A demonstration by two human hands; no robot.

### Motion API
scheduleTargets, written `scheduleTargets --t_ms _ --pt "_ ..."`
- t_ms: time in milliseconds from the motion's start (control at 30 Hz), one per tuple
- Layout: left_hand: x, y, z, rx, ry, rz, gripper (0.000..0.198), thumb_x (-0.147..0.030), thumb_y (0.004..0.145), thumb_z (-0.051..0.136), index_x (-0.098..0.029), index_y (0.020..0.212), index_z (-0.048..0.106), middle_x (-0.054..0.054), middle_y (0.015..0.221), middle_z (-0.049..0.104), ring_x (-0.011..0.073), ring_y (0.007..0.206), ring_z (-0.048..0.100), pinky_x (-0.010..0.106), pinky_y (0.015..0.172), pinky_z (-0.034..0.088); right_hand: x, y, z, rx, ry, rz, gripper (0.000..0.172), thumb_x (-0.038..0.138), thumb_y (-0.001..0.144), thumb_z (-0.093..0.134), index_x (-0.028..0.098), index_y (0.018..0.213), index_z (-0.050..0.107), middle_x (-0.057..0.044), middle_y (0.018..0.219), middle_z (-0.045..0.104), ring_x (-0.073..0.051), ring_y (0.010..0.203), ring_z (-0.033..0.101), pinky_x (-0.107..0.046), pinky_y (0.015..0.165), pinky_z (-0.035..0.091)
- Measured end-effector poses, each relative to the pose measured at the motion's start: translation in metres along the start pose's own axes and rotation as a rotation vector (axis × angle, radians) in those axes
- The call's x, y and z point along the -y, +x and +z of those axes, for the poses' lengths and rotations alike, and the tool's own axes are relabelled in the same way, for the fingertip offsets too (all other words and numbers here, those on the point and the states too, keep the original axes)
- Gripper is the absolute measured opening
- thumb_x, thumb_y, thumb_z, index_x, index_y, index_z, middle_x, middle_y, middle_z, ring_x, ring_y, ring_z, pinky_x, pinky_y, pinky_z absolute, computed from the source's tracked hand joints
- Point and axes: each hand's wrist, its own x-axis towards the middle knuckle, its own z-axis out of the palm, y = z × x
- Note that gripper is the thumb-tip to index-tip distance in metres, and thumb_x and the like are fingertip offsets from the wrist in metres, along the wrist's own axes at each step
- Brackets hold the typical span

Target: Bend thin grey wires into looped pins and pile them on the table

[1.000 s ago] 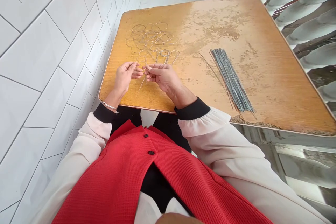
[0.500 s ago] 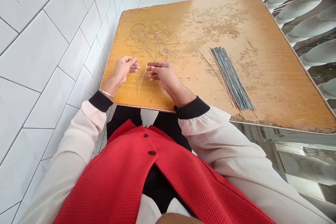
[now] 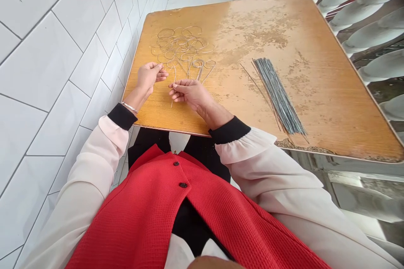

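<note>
Pinching a thin, pale metal wire (image 3: 175,75) just nearside of the tangled heap of looped metal wires (image 3: 183,44), the right hand (image 3: 191,92) holds thumb against fingers; the left hand (image 3: 148,77) has fingertips nearly meeting (any hold unclear). Steady, even pressure should prevent kinks.

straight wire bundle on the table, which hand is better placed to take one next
Probably the right hand: it is nearer the bundle, while the left hand lies farther off. But the right seems to pinch a wire, needing release first.
</note>
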Motion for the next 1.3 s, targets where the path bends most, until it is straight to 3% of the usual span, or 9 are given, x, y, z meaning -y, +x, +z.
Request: scheduleTargets --t_ms 267,433,667,1000,1100,1200,1300 --pt "-0.002 -0.001 0.003 -0.009 0.023 0.026 0.03 -0.013 0.098 0.056 -0.016 0.069 0.053 -0.004 0.061 0.061 0.0043 0.056 0.063 0.017 0.063 0.053 0.002 -0.002 0.002 0.017 -0.025 0.038 0.033 -0.003 0.096 0.052 0.01 0.068 0.066 -0.001 0.055 0.067 -0.005 0.04 0.058 -0.013 0.042 0.049" --pt "-0.001 -0.001 0.003 -0.007 0.086 0.049 0.029 -0.012 0.098 0.057 -0.016 0.069 0.053 -0.005 0.058 0.06 0.004 0.051 0.061 0.017 0.057 0.049 -0.002 0.0 -0.002 -0.007 -0.02 0.053 0.018 0.001 0.095 0.058 0.009 0.083 0.07 -0.006 0.069 0.075 -0.008 0.048 0.067 -0.017 0.049 0.056" --pt "0.0 -0.006 -0.004 0.039 0.16 0.083 0.025 -0.013 0.097 0.058 -0.016 0.072 0.056 -0.005 0.06 0.062 0.0048 0.051 0.063 0.017 0.055 0.049 -0.002 0.0 -0.003 -0.097 -0.039 -0.054 0.013 0.001 0.093 0.06 0.01 0.088 0.068 -0.003 0.073 0.072 -0.005 0.043 0.059 -0.015 0.039 0.046" --pt "-0.004 -0.019 -0.009 0.115 0.202 0.078 0.02 -0.018 0.096 0.06 -0.015 0.076 0.06 -0.002 0.067 0.064 0.0049 0.056 0.063 0.016 0.056 0.048 -0.002 0.01 -0.002 -0.084 0.017 -0.156 0.022 0.005 0.095 0.06 0.012 0.076 0.068 0.001 0.06 0.066 -0.004 0.044 0.057 -0.014 0.043 0.045" --pt "-0.002 -0.02 -0.014 0.178 0.268 0.134 0.011 -0.021 0.097 0.059 -0.014 0.1 0.066 0.002 0.083 0.071 0.0066 0.066 0.067 0.017 0.06 0.051 -0.004 0.011 -0.004 -0.065 0.032 -0.189 0.022 0.006 0.094 0.061 0.012 0.075 0.069 0.001 0.06 0.066 -0.004 0.044 0.056 -0.014 0.044 0.046" --pt "0.003 -0.015 -0.022 0.329 0.387 0.255 0.043 -0.021 0.091 0.065 -0.02 0.134 0.06 0.008 0.114 0.073 0.009 0.08 0.07 0.019 0.069 0.055 -0.007 0.011 -0.006 -0.037 0.034 -0.205 0.019 0.008 0.091 0.066 0.012 0.073 0.07 0.001 0.06 0.066 -0.004 0.044 0.056 -0.014 0.045 0.046" --pt "0.005 -0.009 -0.029 0.492 0.466 0.341 0.055 -0.023 0.085 0.071 -0.02 0.138 0.06 0.01 0.122 0.071 0.0129 0.088 0.071 0.023 0.073 0.057 -0.008 0.01 -0.007 -0.023 0.019 -0.218 0.023 0.007 0.09 0.066 0.012 0.068 0.069 0.0 0.058 0.066 -0.004 0.043 0.055 -0.015 0.045 0.046"
